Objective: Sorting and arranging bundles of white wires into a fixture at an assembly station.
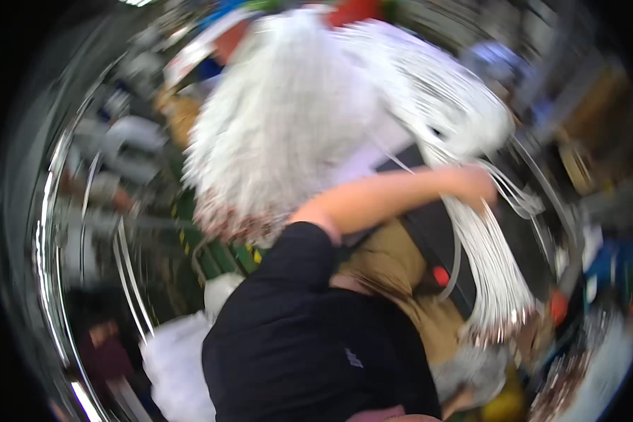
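My left arm reaches across to the right, and my left hand (477, 188) is closed around a bundle of thin white cables (489, 260). From that hand the bundle hangs down to stripped, copper-coloured ends. Above the hand it runs into a looped mass of white cables (436, 84). A large heap of white cables (281, 105) with reddish-copper ends lies to the left of it. Of my right arm only a patch of skin (459, 401) shows low in the picture; the fingers of my right hand cannot be made out. Motion blurs much of the view.
White sacks or plastic bags (179, 362) sit at the lower left. Shiny metal rails (49, 204) curve along the left. A dark surface (436, 232) with a red round knob (441, 276) lies under the cables. More copper-ended cables (559, 383) are at the lower right.
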Available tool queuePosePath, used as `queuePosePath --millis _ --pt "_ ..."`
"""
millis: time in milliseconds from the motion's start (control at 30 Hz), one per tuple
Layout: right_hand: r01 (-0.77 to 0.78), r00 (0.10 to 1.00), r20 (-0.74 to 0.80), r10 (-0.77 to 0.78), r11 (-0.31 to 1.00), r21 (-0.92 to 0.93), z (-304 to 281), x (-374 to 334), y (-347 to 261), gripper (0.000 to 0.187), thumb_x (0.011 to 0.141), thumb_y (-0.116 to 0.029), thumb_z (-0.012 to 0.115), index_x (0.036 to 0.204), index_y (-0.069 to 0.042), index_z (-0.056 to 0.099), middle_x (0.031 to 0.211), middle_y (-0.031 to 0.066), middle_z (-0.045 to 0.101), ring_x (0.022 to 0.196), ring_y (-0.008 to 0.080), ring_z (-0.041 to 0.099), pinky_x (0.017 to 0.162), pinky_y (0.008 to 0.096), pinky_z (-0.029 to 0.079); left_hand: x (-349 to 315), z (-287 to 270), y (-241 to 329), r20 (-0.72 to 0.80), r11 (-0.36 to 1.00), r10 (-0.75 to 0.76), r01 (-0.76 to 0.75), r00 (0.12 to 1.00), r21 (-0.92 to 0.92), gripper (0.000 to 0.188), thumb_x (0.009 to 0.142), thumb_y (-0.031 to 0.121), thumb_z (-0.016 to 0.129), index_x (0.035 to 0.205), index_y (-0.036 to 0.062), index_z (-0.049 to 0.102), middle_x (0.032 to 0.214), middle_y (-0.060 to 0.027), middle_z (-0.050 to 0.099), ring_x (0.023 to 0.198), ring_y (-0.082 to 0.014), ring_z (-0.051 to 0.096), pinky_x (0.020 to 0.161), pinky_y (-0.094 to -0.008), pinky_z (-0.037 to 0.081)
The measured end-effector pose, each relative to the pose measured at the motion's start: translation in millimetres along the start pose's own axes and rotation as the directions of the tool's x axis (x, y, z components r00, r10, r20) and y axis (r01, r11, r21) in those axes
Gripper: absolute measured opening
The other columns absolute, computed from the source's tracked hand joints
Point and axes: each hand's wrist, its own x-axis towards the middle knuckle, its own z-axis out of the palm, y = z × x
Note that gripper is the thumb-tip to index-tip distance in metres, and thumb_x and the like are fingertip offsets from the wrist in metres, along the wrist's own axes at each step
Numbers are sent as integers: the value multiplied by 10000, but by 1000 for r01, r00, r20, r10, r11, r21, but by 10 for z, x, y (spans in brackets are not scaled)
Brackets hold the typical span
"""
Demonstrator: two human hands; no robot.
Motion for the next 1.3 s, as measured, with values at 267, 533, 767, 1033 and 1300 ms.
queuePosePath --millis 267,533,767,1033,1300 --pt "407 630 -725 278 677 613 -1387 -566 -1723 284 986 -139 579 1208 36 606 1173 176 625 1086 309 588 986 374 445 -47 -466 422 -241 809 -300 112 923 -577 432 903 430 666 1026 16 672 863 -157 707 777 -283 675 715 -396 513" --pt "893 409 -612 -677 436 114 -3515 -534 -3913 756 666 -242 825 1342 -66 534 1259 170 577 1202 331 551 1019 434 443 295 -307 1472 -106 902 87 -123 991 -415 320 928 297 659 1057 5 672 856 -126 689 775 -197 645 722 -327 506" --pt "612 655 -264 -708 702 -364 -4070 -446 -4008 423 769 -105 700 1181 -99 606 1050 134 671 1021 316 651 785 431 548 -343 -197 411 -73 909 -187 145 980 -391 231 959 190 631 1049 -21 656 860 -88 663 803 -156 613 760 -284 489" --pt "766 505 -561 -656 640 -58 -3569 45 -3694 333 752 -103 702 1082 -105 652 1010 89 672 992 279 653 890 425 512 -77 14 282 -265 866 -285 128 921 -484 223 928 180 669 977 -37 684 849 -85 647 785 -163 605 725 -303 474" --pt "719 434 -389 -813 572 -395 -3925 -175 -3870 405 807 -168 708 1191 -77 619 1175 90 664 1109 288 600 1025 428 420 -150 -11 469 -312 957 -128 35 941 -287 207 929 166 668 997 -28 695 813 -62 630 747 -136 576 696 -296 458"
